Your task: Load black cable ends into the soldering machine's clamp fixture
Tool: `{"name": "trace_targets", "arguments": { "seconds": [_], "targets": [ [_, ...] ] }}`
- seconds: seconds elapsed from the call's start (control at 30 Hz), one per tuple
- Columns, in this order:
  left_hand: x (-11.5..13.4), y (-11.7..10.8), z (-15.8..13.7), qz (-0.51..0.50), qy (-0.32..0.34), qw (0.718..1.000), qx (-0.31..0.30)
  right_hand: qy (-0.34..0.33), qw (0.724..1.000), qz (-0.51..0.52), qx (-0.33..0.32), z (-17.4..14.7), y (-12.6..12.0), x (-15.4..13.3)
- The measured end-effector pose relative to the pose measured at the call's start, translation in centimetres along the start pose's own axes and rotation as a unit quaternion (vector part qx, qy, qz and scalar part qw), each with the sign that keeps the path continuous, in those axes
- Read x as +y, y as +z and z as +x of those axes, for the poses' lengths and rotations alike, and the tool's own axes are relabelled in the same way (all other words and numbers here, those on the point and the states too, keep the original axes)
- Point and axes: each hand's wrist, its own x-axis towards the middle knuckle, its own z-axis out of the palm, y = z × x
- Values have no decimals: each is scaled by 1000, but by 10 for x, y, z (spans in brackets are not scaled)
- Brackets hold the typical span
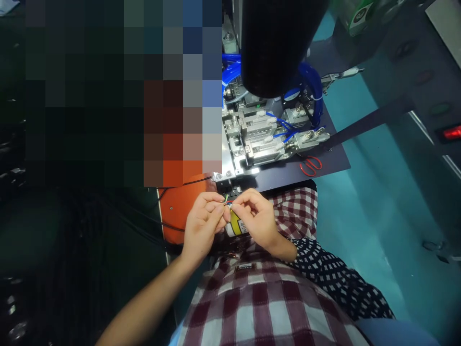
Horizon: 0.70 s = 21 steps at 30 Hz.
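Note:
Thin coloured wires (228, 203), green, red and blue among them, run between my fingertips in front of the machine. My left hand (204, 218) pinches them from the left, thumb against the fingers. From the right, my right hand (256, 215) pinches the same wires with thumb and forefinger. Below and behind the hands is a white and yellow labelled container (236, 227), partly covered by my fingers. The far ends of the wires are too small to make out.
A metal machine (252, 139) with blue air tubes stands just ahead on a dark plate. Red-handled scissors (310, 166) lie on the plate's right part. To the left are an orange surface (176, 206) and black cables (140, 221). A black column (281, 48) hangs above.

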Motion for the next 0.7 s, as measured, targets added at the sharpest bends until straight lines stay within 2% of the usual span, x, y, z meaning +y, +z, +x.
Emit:
{"name": "trace_targets", "arguments": {
  "seconds": [0.23, 0.5, 0.6, 0.7],
  "targets": [
    [0, -1, 0, 6, 11, 1000, -9, 94, 991, 86, -38, 2, -5, -5],
    [1, -2, 0, 17, 1, 999, -32, 112, 983, 108, -94, 14, -14, -10],
    [4, -2, -1, 35, -16, 999, -35, 87, 984, 80, -135, 22, -22, -10],
    [7, -1, -1, 68, -33, 997, -28, 12, 984, -21, -175, 30, -33, -16]
  ]
}}
